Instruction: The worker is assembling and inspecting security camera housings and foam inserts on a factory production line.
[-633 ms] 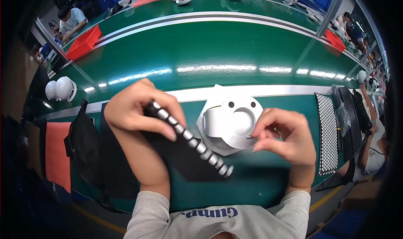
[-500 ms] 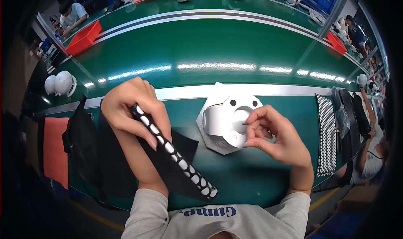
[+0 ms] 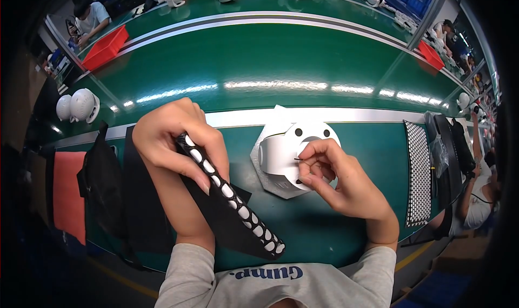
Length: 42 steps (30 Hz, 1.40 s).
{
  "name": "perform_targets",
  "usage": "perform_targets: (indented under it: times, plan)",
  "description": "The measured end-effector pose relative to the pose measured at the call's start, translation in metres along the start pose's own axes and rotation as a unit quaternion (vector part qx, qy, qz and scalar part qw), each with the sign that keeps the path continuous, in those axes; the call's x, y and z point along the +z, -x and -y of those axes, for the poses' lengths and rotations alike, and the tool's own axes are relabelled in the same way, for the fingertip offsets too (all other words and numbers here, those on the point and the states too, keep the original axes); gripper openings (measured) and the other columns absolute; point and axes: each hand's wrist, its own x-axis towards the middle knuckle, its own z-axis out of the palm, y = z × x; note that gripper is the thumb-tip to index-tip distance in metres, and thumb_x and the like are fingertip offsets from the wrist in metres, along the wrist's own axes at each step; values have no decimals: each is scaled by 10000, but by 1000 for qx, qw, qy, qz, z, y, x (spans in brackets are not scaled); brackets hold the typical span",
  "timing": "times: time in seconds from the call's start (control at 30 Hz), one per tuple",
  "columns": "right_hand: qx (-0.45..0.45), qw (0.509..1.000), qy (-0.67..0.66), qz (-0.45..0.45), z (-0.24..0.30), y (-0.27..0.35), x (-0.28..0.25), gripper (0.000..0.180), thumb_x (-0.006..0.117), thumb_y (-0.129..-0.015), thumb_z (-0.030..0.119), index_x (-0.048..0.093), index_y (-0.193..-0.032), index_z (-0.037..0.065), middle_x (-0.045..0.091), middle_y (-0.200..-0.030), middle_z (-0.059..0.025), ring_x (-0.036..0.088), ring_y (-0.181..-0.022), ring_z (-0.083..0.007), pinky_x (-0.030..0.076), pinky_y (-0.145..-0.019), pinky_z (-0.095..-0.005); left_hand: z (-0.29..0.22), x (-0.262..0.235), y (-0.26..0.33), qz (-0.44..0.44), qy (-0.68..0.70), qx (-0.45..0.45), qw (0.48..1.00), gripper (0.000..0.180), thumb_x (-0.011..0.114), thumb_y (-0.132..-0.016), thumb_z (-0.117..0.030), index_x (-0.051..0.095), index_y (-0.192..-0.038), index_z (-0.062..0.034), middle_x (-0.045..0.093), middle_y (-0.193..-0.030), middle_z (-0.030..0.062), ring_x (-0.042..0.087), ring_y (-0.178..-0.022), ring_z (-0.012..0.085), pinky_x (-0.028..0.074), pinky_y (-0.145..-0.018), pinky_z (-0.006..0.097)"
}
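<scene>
Gripping in the left hand point(image 3: 175, 138) a black, white-spotted flexible sheet point(image 3: 228, 191), slanted from upper left to lower right. Holding the nearer right hand point(image 3: 346, 185) half-curled over a white, rounded plastic device point(image 3: 279, 152), right of the sheet; cannot tell whether pinching the thin dark sliver point(image 3: 298, 159) there.

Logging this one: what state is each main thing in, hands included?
Left hand: closed on the near dotted sheet.
Near dotted sheet: held, tilted.
Right hand: fingers curled, over the device.
Dark piece: at the right index fingertip; grip unclear.
Device: round face up, partly hidden.
Far dotted sheet: lying flat, unheld.
Orange cloth: spread out.
</scene>
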Motion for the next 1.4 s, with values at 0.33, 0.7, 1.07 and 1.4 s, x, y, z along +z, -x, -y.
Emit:
perform_targets:
  times: [0.33, 0.7, 1.07, 1.4]
  plan:
    - [0, 1000, 12, -16, -1, 0, 1, 279, 511, -745, -72, 401, -991, -5, 499, -733, 1, 414, -580, -18, 299, -501, -156, -3, 0, 0, 12, -17, -29, 999, 183, 665, -691, -60, 597, -817, 54, 608, -666, 94, 585, -514, 151, 397, -432, 206]
    - [54, 998, -9, -24, 6, -3, 1, 272, 511, -733, -65, 371, -960, -12, 498, -701, -40, 415, -576, -68, 376, -534, -195, 0, 0, -3, 11, 13, -1, 1000, 186, 664, -685, -42, 586, -822, 58, 613, -688, 106, 600, -548, 154, 414, -450, 203]
    - [78, 988, 80, 109, 5, 6, -41, 104, 555, -780, 102, 494, -817, 27, 462, -429, -15, 464, -362, -98, 315, -376, -204, -2, 0, 3, 19, 7, -1, 1000, 178, 662, -683, -25, 589, -822, 59, 609, -667, 93, 583, -510, 134, 388, -419, 193]
    - [91, 981, 116, 123, 3, 1, -47, 131, 534, -800, 139, 568, -811, 14, 507, -445, -26, 521, -379, -102, 364, -385, -194, -3, -1, 6, 9, 11, 1, 1000, 178, 668, -678, -33, 596, -816, 54, 611, -665, 92, 583, -504, 135, 390, -417, 191]
